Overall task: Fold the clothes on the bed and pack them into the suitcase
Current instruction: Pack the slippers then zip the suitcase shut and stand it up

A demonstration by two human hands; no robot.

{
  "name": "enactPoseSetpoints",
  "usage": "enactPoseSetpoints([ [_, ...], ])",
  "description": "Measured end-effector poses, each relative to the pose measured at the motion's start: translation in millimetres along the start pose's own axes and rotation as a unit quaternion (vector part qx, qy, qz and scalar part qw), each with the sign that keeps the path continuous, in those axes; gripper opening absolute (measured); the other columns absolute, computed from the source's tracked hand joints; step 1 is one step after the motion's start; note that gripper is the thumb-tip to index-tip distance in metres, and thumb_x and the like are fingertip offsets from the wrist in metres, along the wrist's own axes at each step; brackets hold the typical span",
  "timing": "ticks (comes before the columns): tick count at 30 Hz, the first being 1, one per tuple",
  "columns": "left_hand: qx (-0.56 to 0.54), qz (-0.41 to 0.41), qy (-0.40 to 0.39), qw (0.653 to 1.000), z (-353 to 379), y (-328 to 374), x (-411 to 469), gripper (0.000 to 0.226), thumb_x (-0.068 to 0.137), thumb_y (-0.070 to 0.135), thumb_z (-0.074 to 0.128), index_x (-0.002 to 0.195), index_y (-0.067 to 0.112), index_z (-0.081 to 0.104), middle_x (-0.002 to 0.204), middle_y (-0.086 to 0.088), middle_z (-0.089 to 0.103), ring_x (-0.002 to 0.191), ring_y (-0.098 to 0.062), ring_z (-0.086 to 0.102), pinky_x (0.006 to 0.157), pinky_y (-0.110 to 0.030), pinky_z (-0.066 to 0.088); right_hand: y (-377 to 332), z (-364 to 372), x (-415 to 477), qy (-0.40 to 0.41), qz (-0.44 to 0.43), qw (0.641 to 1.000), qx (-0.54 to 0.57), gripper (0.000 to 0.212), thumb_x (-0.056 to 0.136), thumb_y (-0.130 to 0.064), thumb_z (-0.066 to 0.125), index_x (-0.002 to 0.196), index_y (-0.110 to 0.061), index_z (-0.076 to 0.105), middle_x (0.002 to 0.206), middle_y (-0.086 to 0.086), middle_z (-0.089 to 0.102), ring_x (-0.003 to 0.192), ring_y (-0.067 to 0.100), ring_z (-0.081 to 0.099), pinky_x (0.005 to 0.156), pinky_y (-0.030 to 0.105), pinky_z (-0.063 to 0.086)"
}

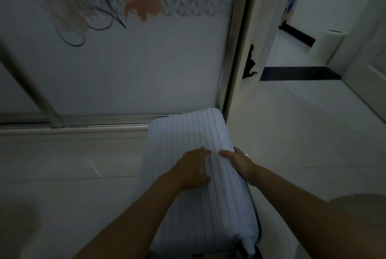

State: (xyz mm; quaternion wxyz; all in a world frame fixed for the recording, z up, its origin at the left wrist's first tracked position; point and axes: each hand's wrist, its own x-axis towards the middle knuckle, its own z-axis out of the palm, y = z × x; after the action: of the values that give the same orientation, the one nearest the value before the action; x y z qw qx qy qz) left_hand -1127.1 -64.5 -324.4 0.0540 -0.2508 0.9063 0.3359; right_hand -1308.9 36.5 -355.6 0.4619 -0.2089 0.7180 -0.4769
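Head view, dim and smeared with blur throughout. Near end of the suitcase (211,202) cut off by the bottom edge, its lower right corner showing only a dark seam and something dark beneath, too murky to name. Rounded tan shape (359,210) at lower right, unidentifiable. Small dark object (249,62) in the gap beside the door frame, likewise unclear.

Counted: one suitcase, two hands, two bare forearms, one sliding door (125,66) printed with flowers, one white roll (334,43) standing beyond the doorway, one dark threshold strip (298,73).

Suitcase pale, ribbed and closed, on the floor (292,133) just in front of the sliding door's track. Long axis running away from the wearer, leaning slightly leftward at the far end, ribs lying along that same line. Far end close to the track, near the door frame's foot.

Left hand (193,170) spread flat, palm down, fingers straight, pressing on the ribbed top about midway along. Right hand (239,161) laid over the right edge, fingertips on the top just beside the left hand's; impossible to tell whether hooked round that edge or merely resting.
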Motion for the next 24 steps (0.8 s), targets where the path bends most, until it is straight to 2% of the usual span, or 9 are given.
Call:
enactPoseSetpoints([
  [3,0.001,0.004,-0.039,0.999,20,-9,12,0.084,0.086,0.036,0.070,0.152,0.023,0.019,0.160,0.003,0.011,0.147,-0.018,0.009,0.121,-0.034,0.012,11,-5,-2,-0.027,0.022,0.999,0.027,0.071,0.077,-0.038,0.078,0.135,-0.009,0.049,0.122,0.012,0.064,0.108,0.026,0.064,0.096,0.037,0.052],
  [5,0.023,0.009,-0.047,0.999,28,-17,14,0.082,0.086,0.034,0.070,0.151,0.021,0.023,0.160,0.001,0.010,0.148,-0.017,0.009,0.120,-0.030,0.009,24,-5,7,-0.011,0.045,0.999,0.005,0.099,0.066,-0.052,0.083,0.143,-0.011,0.038,0.129,0.011,0.059,0.113,0.026,0.061,0.099,0.042,0.050],
  [7,0.082,0.018,0.002,0.996,29,-25,10,0.084,0.083,0.043,0.071,0.151,0.025,0.025,0.161,0.000,0.009,0.147,-0.016,0.007,0.120,-0.032,0.005,32,3,11,0.034,0.041,0.995,-0.088,0.127,0.053,-0.073,0.077,0.152,-0.020,0.019,0.142,0.010,0.045,0.124,0.026,0.051,0.105,0.045,0.045],
  [9,0.144,-0.022,0.085,0.986,27,-35,3,0.093,0.078,0.060,0.066,0.152,0.030,0.018,0.162,-0.001,0.000,0.148,-0.022,-0.001,0.120,-0.046,0.002,29,17,3,0.081,0.001,0.970,-0.230,0.118,0.065,-0.078,0.064,0.154,-0.032,0.000,0.155,0.010,0.022,0.138,0.033,0.032,0.112,0.051,0.033],
  [11,0.138,-0.147,0.150,0.968,24,-47,-6,0.107,0.074,0.071,0.061,0.154,0.028,0.004,0.161,-0.004,-0.012,0.148,-0.029,-0.007,0.115,-0.059,0.004,28,27,-4,0.128,-0.021,0.951,-0.282,0.109,0.074,-0.076,0.057,0.152,-0.038,-0.010,0.159,0.012,0.006,0.141,0.039,0.022,0.113,0.055,0.029],
  [14,-0.048,-0.311,0.146,0.938,19,-63,-16,0.133,0.061,0.076,0.070,0.152,0.024,-0.011,0.160,-0.013,-0.010,0.146,-0.038,0.003,0.112,-0.063,0.014,36,29,-2,0.135,0.016,0.954,-0.268,0.116,0.068,-0.083,0.054,0.151,-0.038,-0.012,0.155,0.016,0.018,0.133,0.038,0.037,0.107,0.051,0.039],
  [17,-0.148,-0.321,0.166,0.921,12,-71,-10,0.135,0.056,0.071,0.077,0.154,0.022,-0.002,0.155,-0.017,0.014,0.137,-0.039,0.028,0.107,-0.056,0.036,38,19,3,0.137,0.006,0.967,-0.215,0.120,0.055,-0.087,0.059,0.151,-0.036,0.007,0.144,0.010,0.041,0.120,0.028,0.052,0.100,0.045,0.049],
  [21,-0.104,-0.281,0.141,0.944,16,-57,-2,0.132,0.059,0.075,0.072,0.154,0.022,-0.003,0.156,-0.016,0.014,0.139,-0.036,0.028,0.108,-0.048,0.037,35,-6,-1,0.218,-0.024,0.951,-0.216,0.106,0.062,-0.083,0.056,0.147,-0.027,0.025,0.136,0.000,0.053,0.113,0.022,0.057,0.096,0.043,0.051],
  [24,-0.041,-0.258,0.108,0.959,25,-45,2,0.134,0.061,0.081,0.064,0.153,0.022,-0.012,0.158,-0.018,0.004,0.142,-0.037,0.019,0.111,-0.049,0.030,36,-24,4,0.182,0.011,0.941,-0.286,0.105,0.072,-0.080,0.050,0.153,-0.024,0.013,0.149,0.008,0.039,0.128,0.029,0.047,0.107,0.044,0.042],
])
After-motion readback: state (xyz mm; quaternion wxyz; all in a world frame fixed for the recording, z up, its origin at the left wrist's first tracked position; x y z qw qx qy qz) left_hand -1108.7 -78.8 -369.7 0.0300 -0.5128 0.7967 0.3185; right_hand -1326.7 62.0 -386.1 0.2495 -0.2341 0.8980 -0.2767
